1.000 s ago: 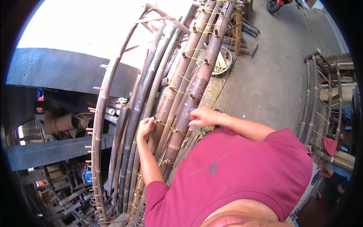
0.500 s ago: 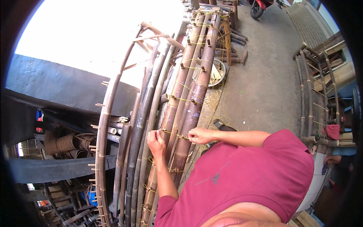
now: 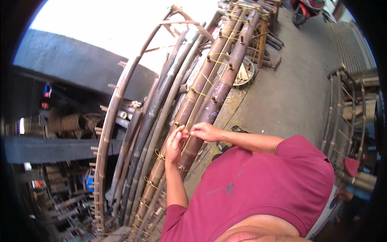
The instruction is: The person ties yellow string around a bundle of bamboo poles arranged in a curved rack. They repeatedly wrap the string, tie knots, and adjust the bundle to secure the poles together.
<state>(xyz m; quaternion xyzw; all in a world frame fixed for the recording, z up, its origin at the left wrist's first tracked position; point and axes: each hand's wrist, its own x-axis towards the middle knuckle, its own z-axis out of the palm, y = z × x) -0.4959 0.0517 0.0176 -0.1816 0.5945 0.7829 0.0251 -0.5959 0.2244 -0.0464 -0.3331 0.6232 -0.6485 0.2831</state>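
Two long brown bamboo poles, the left pole (image 3: 194,94) and the darker right pole (image 3: 223,88), run away from me with a thinner strip between them. Short wooden pegs (image 3: 231,65) stick out of them, and loops of yellow cord (image 3: 201,93) cross from pole to pole. Over the poles my left hand (image 3: 174,146) is pinched, its palm turned inward. My right hand (image 3: 205,131) comes in from the right, fingertips pressed together almost against the left ones. Both pinch the thin yellow cord, mostly hidden at the fingertips.
Further bamboo poles (image 3: 161,80) lean at the left, beside a curved bamboo rail (image 3: 105,143) with pegs. A basin (image 3: 252,74) of wood pieces stands beyond the right pole. Bamboo frames (image 3: 331,105) stand at the right; a red motorbike (image 3: 308,9) is far off.
My hands have come together from either side of the poles, where a yellow cord stretched between them. The view has shifted, so the poles sit farther right at their far end.
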